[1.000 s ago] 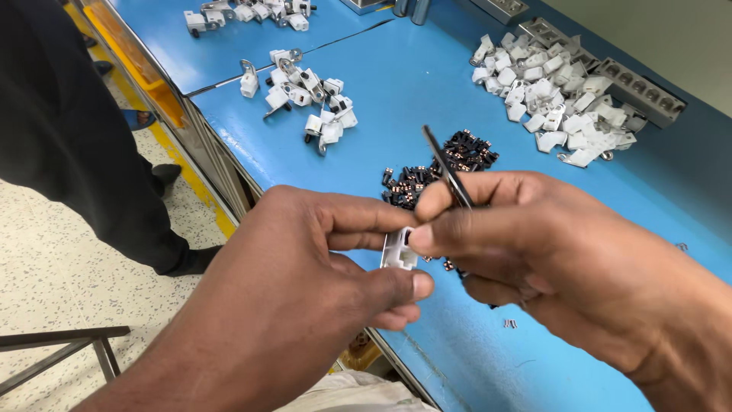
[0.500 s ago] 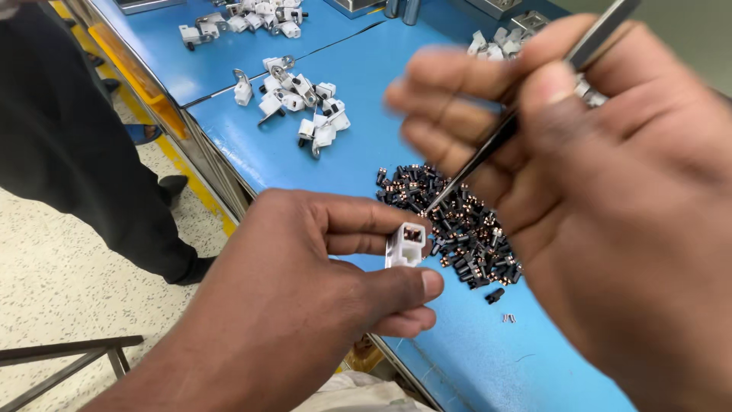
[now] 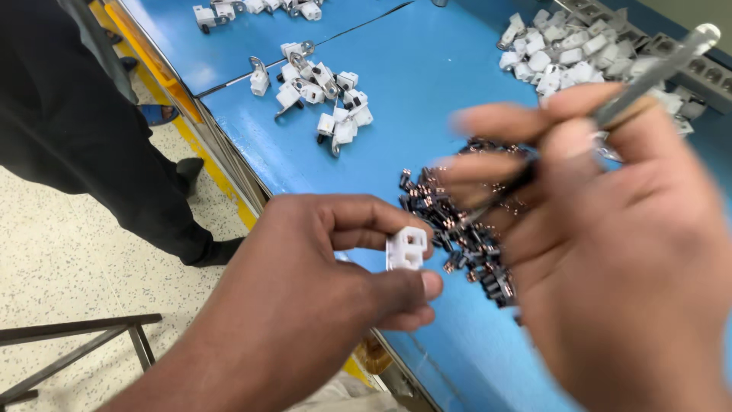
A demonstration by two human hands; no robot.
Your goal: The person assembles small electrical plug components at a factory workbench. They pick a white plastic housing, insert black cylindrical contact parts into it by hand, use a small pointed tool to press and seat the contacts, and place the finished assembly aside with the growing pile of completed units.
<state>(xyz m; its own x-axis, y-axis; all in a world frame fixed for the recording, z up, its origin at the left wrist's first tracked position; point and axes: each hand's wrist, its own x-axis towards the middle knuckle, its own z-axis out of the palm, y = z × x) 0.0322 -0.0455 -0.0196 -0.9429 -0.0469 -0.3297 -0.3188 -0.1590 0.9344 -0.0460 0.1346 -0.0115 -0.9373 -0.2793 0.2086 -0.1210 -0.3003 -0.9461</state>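
Blue surface (image 3: 427, 99) w/ yellow edge strip, speckled pale floor (image 3: 69, 252) below; another person in dark clothes (image 3: 69, 114) stands at left. Left hand (image 3: 320, 305) pinches a small white plastic housing (image 3: 406, 249) btwn thumb & fingers, held over the surface edge. Right hand (image 3: 610, 252), blurred, closed on metal tweezers (image 3: 648, 76), tips near the pile of small dark copper parts (image 3: 457, 221). White housings (image 3: 320, 91) heaped farther back.

Smooth white plastic housing (image 3: 406, 249) pinched in the left hand (image 3: 305, 305), shiny metal tweezers (image 3: 656, 69) in the right hand (image 3: 610, 252), dark small parts with coppery metal glints (image 3: 450, 221) beneath them, glossy blue painted tabletop (image 3: 427, 91) beyond
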